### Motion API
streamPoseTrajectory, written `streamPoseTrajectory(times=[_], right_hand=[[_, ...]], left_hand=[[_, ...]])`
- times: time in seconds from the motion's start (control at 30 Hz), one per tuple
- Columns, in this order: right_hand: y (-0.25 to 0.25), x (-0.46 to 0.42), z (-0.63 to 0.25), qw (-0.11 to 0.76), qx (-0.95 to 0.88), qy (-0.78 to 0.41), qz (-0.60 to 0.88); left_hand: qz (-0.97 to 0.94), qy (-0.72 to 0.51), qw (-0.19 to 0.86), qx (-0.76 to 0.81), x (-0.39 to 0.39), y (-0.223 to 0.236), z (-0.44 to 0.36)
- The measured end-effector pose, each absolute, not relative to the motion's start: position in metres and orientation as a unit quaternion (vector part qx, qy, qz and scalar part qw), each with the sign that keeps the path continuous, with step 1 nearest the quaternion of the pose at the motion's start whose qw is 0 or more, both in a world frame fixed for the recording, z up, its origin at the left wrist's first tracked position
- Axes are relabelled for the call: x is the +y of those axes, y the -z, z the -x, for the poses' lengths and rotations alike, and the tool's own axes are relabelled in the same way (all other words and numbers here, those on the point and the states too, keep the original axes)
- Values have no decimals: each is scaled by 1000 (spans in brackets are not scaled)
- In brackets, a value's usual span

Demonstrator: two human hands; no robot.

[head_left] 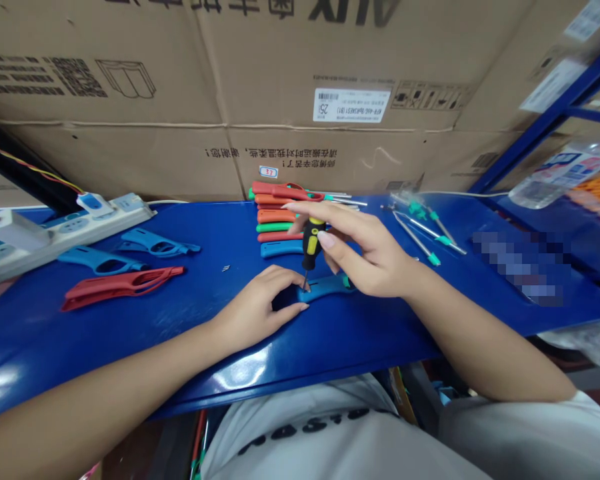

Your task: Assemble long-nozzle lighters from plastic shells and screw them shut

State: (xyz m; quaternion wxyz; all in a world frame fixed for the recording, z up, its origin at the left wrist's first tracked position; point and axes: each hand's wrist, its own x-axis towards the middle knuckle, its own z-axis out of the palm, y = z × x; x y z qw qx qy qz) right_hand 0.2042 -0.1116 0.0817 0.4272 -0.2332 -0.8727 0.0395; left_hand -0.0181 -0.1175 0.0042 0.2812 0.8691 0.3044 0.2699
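A blue lighter handle (pixel 327 289) lies flat on the table, its far end under my right hand. My left hand (pixel 257 303) is closed on its left end between thumb and fingertips. Wrapped in the fingers of my right hand (pixel 373 250) is a black-and-yellow screwdriver (pixel 311 248). It stands nearly upright, tip down on the handle beside my left fingertips. Right behind sits a stack of assembled lighters (pixel 280 217) in red, orange, green and blue. A few tiny screws (pixel 225 269) lie left of my left hand.
Blue handle shells (pixel 103 260) and a red shell (pixel 123 288) lie at the left, near a white power strip (pixel 65 230). Metal tubes with green parts (pixel 425 230) rest at the right. A large cardboard box (pixel 220 93) stands behind the blue table (pixel 180 347).
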Motion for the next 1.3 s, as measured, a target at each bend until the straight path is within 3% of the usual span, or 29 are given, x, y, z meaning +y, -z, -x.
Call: streamPoseTrajectory(times=[0.1,0.27,0.47,0.67,0.8,0.87,1.0,1.07,1.3], right_hand=[[-81,-110,-205,407,-880,-86,227],[-78,-108,-207,430,-862,78,257],[-83,-111,-203,423,-869,-93,241],[-81,-110,-207,430,-857,79,272],[-81,-112,-204,415,-865,-105,260],[-81,-112,-203,413,-864,-132,255],[-79,-109,-207,426,-865,69,257],[-79,-110,-208,407,-875,103,241],[-79,-115,-201,396,-873,-158,237]], left_hand=[[-872,-271,277,299,-118,-4,18],[-873,-277,273,294,-119,-4,18],[-872,-277,277,294,-118,-4,18],[-873,-276,278,290,-119,-4,18],[-872,-280,280,287,-119,-4,18],[-873,-280,281,285,-119,-4,18],[-872,-279,282,288,-119,-6,18],[-871,-279,283,290,-119,-6,17],[-872,-278,283,286,-118,-4,18]])
